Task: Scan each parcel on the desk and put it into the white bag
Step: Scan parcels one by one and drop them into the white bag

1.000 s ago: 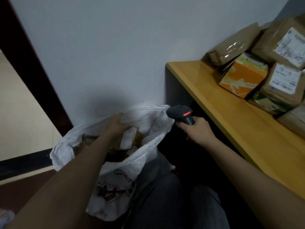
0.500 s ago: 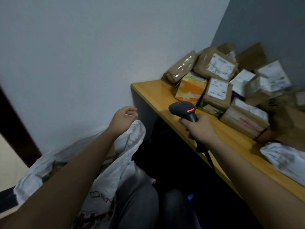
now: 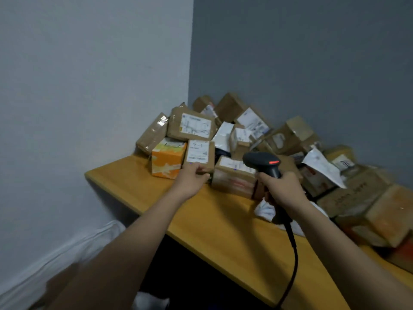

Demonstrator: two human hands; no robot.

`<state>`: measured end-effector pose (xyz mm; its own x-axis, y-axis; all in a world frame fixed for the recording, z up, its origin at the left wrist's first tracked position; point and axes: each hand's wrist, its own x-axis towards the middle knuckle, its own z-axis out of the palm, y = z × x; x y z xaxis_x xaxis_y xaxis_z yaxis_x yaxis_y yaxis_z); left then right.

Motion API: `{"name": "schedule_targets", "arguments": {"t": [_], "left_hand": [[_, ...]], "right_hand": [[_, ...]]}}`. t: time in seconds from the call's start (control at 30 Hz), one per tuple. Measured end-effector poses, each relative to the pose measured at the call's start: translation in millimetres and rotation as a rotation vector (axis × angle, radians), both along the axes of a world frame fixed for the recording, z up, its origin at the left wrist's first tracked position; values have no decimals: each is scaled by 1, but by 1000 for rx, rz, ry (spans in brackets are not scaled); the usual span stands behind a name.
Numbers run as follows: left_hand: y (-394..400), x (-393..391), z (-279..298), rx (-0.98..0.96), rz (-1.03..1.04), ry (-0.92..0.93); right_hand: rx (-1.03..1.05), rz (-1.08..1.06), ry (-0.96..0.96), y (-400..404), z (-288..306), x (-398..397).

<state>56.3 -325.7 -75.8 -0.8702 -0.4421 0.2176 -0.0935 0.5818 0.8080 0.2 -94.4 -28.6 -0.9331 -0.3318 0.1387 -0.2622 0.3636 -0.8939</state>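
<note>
A heap of brown cardboard parcels fills the back of the wooden desk (image 3: pixel 223 220). My left hand (image 3: pixel 193 179) grips the lower edge of a small brown parcel with a white label (image 3: pixel 199 154), which stands next to an orange box (image 3: pixel 167 159). My right hand (image 3: pixel 282 190) holds a black barcode scanner (image 3: pixel 263 162) by its handle; a red light shows on its head, which hangs over a flat labelled parcel (image 3: pixel 233 175). The white bag (image 3: pixel 62 251) lies low at the left, below the desk.
The white wall on the left meets the grey wall behind the heap in a corner. White plastic mailers (image 3: pixel 321 164) lie among the boxes at the right. The scanner's black cable (image 3: pixel 292 253) hangs down over the desk's front edge.
My left hand left the bag, rose to the desk and took hold of the small labelled parcel. My right hand carried the scanner up over the parcels. The view swung right towards the heap.
</note>
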Motion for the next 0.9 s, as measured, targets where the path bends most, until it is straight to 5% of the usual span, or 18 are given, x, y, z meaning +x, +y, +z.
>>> {"name": "schedule_targets", "arguments": {"t": [0.37, 0.43, 0.57, 0.77, 0.9], "left_hand": [[36, -110, -20, -761, -56, -403], [35, -106, -23, -863, 9, -282], [31, -100, -10, -797, 52, 41], [32, -99, -18, -550, -124, -275], [36, -93, -14, -832, -78, -332]], "right_hand": [[-81, -62, -12, 31, -11, -52], [-77, -65, -25, 31, -15, -56], [-64, -62, -35, 31, -23, -59], [-80, -53, -36, 36, -24, -56], [-90, -54, -63, 40, -23, -56]]}}
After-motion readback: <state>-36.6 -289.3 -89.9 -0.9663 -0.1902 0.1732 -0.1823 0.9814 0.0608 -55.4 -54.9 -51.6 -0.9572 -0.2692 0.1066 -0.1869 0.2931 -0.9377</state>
